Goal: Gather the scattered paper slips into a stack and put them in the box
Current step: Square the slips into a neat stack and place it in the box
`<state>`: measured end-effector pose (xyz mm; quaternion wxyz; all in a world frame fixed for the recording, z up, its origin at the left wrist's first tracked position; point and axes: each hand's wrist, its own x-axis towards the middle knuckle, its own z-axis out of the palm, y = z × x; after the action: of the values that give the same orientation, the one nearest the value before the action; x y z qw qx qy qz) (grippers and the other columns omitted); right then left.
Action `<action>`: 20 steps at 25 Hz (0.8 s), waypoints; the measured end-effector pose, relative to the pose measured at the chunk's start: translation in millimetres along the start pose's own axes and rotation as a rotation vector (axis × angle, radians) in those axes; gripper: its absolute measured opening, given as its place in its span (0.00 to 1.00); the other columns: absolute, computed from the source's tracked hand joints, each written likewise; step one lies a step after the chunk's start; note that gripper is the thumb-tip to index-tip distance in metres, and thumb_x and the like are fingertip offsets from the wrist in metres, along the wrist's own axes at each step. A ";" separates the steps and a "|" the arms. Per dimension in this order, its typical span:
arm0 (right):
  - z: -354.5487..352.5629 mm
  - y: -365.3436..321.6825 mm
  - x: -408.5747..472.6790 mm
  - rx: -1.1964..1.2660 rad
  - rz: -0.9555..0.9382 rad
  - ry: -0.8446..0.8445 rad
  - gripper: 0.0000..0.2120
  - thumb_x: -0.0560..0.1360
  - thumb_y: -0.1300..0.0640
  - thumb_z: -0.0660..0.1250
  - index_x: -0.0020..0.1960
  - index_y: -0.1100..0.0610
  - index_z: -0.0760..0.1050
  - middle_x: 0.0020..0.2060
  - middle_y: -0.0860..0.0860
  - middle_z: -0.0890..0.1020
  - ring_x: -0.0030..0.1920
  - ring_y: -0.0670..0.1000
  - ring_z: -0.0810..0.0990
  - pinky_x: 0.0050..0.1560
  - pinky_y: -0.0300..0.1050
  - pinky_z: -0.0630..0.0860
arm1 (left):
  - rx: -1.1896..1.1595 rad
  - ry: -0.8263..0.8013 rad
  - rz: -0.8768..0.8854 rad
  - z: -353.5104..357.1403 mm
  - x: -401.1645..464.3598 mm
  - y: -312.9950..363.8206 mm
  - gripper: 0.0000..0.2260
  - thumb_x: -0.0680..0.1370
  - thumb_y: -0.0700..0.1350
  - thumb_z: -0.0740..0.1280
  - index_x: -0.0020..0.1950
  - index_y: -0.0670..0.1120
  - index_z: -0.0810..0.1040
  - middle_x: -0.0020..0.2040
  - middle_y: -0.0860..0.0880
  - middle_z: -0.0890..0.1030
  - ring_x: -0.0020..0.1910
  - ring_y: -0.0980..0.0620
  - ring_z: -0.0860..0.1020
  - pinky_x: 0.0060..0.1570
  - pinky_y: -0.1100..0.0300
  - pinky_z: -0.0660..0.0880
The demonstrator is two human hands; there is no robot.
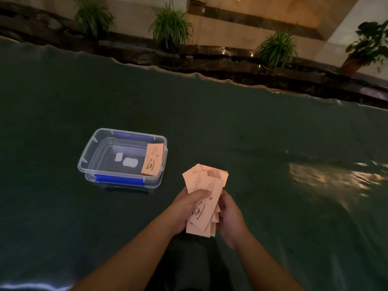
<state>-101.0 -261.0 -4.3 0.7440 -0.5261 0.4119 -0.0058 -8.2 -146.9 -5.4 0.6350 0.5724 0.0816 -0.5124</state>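
A loose, fanned stack of pale pink paper slips (206,186) with a printed coffee-cup logo sits between both hands, above the dark table. My left hand (186,208) grips the stack from the left, thumb across its face. My right hand (230,215) holds its right edge with curled fingers. To the left stands a clear plastic box (92,152) with blue clips, its top open. One more pink slip (152,159) leans against the box's right inner wall.
A dark green, glossy cover (273,143) spreads over the table, with a light glare at the right. The box rests on its clear lid. Beyond the table's far edge stand several potted plants (171,26) along a dark stone ledge.
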 end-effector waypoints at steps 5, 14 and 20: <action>-0.7 -23.6 20.4 -0.133 0.046 -0.130 0.25 0.87 0.43 0.50 0.67 0.51 0.82 0.57 0.55 0.89 0.59 0.54 0.88 0.62 0.55 0.81 | -0.131 0.015 -0.062 19.7 15.9 8.8 0.18 0.77 0.52 0.67 0.65 0.49 0.81 0.56 0.42 0.86 0.56 0.40 0.84 0.62 0.41 0.78; -30.2 -30.7 50.3 0.211 -0.110 -0.078 0.39 0.73 0.39 0.74 0.76 0.59 0.70 0.66 0.61 0.84 0.69 0.66 0.81 0.64 0.65 0.80 | -0.608 -0.026 0.031 43.1 45.1 40.7 0.17 0.79 0.44 0.66 0.68 0.47 0.79 0.50 0.41 0.85 0.52 0.40 0.83 0.53 0.43 0.80; -22.8 -35.1 65.5 0.293 -0.058 0.115 0.38 0.71 0.53 0.82 0.76 0.48 0.67 0.63 0.53 0.87 0.63 0.56 0.86 0.66 0.63 0.80 | -0.650 0.089 0.079 62.7 68.1 45.7 0.14 0.78 0.40 0.72 0.63 0.46 0.81 0.59 0.40 0.86 0.61 0.40 0.82 0.62 0.41 0.79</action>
<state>-57.0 -323.4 -18.8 0.7876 -0.4224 0.4330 -0.1176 26.9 -243.9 -2.2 0.7997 0.3644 0.2461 -0.4089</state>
